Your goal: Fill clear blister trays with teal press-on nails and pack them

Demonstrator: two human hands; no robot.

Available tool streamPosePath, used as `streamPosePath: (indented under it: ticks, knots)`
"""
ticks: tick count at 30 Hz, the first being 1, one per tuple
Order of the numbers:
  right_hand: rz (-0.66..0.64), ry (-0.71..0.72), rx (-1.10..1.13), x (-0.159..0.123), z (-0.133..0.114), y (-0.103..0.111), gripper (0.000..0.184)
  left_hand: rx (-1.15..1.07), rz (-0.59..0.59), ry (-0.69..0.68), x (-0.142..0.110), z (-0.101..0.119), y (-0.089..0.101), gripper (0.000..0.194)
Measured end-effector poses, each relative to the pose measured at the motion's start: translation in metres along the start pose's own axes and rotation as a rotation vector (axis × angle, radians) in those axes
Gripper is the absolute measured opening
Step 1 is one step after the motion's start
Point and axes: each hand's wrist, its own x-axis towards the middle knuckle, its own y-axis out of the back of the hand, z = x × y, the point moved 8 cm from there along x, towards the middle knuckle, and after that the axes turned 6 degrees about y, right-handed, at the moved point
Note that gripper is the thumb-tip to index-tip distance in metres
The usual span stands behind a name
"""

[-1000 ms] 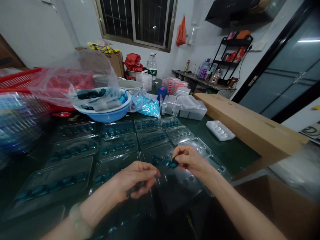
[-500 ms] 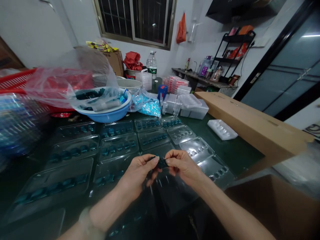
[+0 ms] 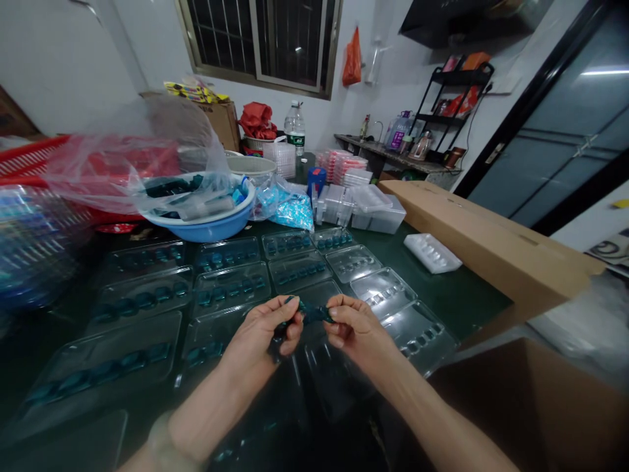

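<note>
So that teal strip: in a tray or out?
Out: the teal plastic strip is pinched between left hand and right hand, above the clear blister trays.

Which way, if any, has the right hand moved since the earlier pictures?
Yes, it has moved: the right hand shifted left, toward the left hand, and no longer overlaps the clear plastic tray beside it.

The dark green counter (image 3: 472,288) carries rows of clear blister trays (image 3: 230,286) holding teal pieces, a blue plastic basin (image 3: 206,226) at eleven o'clock, clear plastic boxes (image 3: 378,215) at twelve, a white plastic tray (image 3: 432,253) at one, and a long cardboard carton (image 3: 491,246) at two.
</note>
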Motion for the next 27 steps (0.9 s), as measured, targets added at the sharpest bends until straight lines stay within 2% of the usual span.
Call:
streamPosePath:
  ticks: [2, 5, 8, 10, 14, 18, 22, 27]
  knots:
    - [0.004, 0.025, 0.019, -0.002, -0.004, 0.002, 0.006, -0.075, 0.001, -0.024, 0.001, 0.011, 0.009, 0.012]
    - [0.086, 0.137, 0.066, -0.009, -0.022, 0.02, 0.006, -0.234, 0.03, -0.115, 0.001, 0.04, 0.035, 0.016]
    - [0.133, 0.214, 0.025, -0.016, -0.036, 0.033, 0.009, -0.197, 0.061, -0.162, -0.001, 0.057, 0.053, 0.012]
    - [0.095, 0.176, -0.049, -0.017, -0.034, 0.028, 0.01, -0.101, 0.033, -0.148, -0.001, 0.052, 0.048, 0.009]
    - [0.066, 0.175, -0.142, -0.017, -0.027, 0.013, 0.016, -0.022, -0.092, -0.04, -0.002, 0.015, 0.012, 0.026]
    - [0.051, 0.177, -0.184, -0.015, -0.018, 0.004, 0.016, 0.085, -0.134, 0.02, -0.005, -0.01, -0.017, 0.02]
    - [0.026, 0.124, -0.168, -0.016, -0.01, 0.005, 0.015, 0.283, -0.076, -0.064, -0.006, -0.011, -0.021, 0.018]
    - [0.002, -0.124, -0.055, -0.024, 0.007, 0.008, 0.013, 0.381, -0.113, -0.089, -0.009, -0.012, -0.016, 0.015]
